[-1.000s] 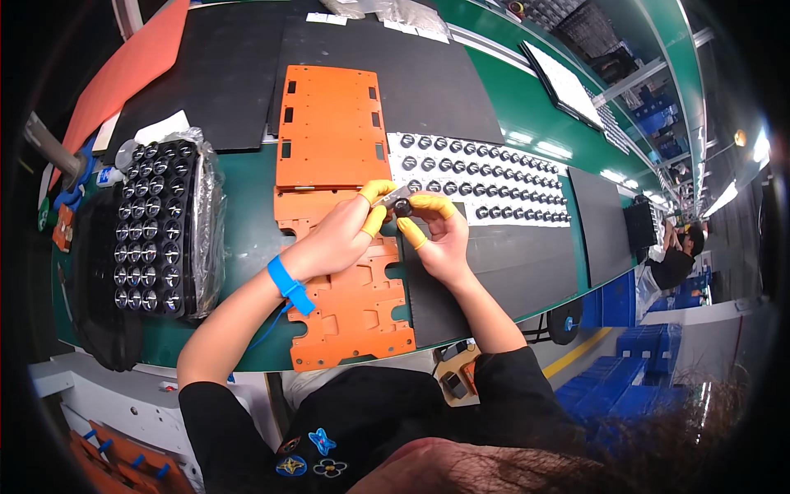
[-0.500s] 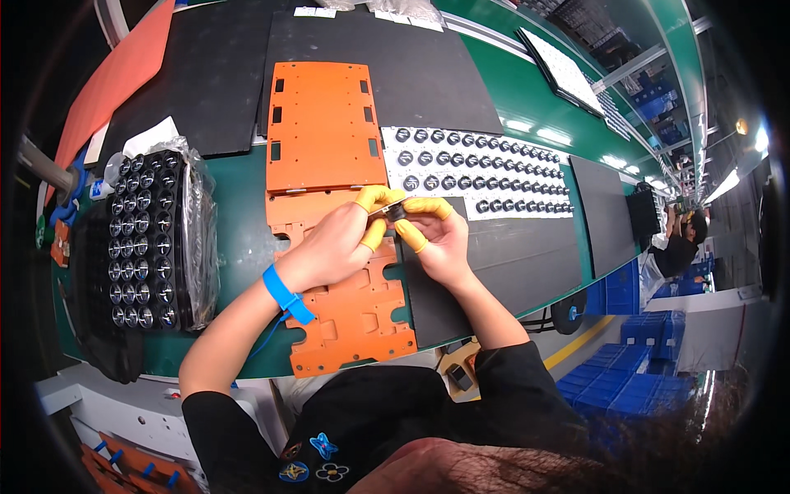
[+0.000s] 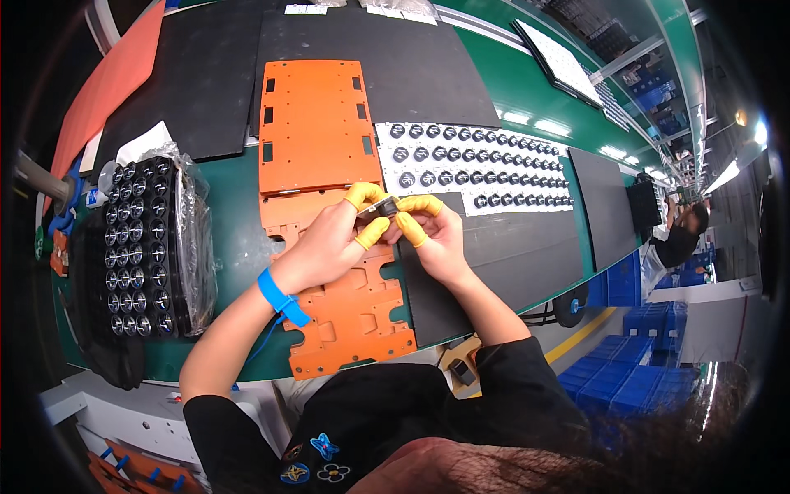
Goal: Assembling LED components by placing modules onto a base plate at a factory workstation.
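My left hand (image 3: 325,243) and my right hand (image 3: 434,237), both with yellow finger cots, meet above the orange fixture plate. Between their fingertips they pinch a small black part with a thin pale edge (image 3: 383,208); its exact kind is too small to tell. A blue wrist strap (image 3: 284,298) with a cord circles my left wrist. Below the hands lies the orange fixture plate (image 3: 350,325) with cutouts, and at its far end rests a flat orange cover (image 3: 317,123) with slots. Just right of the cover, white sheets (image 3: 393,179) carry rows of round black parts.
At the left stands a black tray (image 3: 177,247) of round shiny black parts, partly wrapped in clear plastic. Black mats (image 3: 510,263) cover parts of the green table (image 3: 234,198). Blue crates (image 3: 609,375) stand at the right, and another person (image 3: 681,243) sits farther off.
The small black part has turned between my fingertips, so more of its dark face shows. Both hands stay close together in nearly the same place. The whole view has shifted slightly.
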The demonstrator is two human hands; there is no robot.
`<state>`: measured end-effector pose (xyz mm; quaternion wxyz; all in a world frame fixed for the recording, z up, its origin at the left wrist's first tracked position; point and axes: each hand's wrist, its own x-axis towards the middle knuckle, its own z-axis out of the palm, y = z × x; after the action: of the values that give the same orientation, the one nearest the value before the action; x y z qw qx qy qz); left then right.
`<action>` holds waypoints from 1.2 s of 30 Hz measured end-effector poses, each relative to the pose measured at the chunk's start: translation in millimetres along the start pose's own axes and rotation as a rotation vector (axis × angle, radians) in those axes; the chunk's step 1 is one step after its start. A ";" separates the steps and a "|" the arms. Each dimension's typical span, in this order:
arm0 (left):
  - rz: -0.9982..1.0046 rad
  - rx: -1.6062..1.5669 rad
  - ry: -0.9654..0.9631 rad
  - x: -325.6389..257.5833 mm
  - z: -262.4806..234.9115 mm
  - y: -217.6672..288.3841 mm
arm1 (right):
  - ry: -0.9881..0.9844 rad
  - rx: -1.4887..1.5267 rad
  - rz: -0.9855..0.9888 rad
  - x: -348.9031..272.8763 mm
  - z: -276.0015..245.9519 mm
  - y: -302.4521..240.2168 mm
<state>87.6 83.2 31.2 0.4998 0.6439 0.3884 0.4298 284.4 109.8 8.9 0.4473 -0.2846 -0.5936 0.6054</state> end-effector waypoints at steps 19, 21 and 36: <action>0.263 0.736 0.050 -4.5 6.9 -7.9 | -0.044 -0.085 0.602 13.3 -13.0 -20.0; 0.245 0.759 0.047 -4.7 7.4 -7.6 | -0.055 -0.105 0.632 15.4 -9.8 -18.6; 0.198 0.647 0.118 -4.0 7.7 -7.9 | -0.069 -0.316 0.653 13.1 -9.7 -11.4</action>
<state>93.0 78.7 21.9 0.2024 0.7777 0.4683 0.3673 289.5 124.6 21.1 0.1605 -0.5044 -0.5723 0.6263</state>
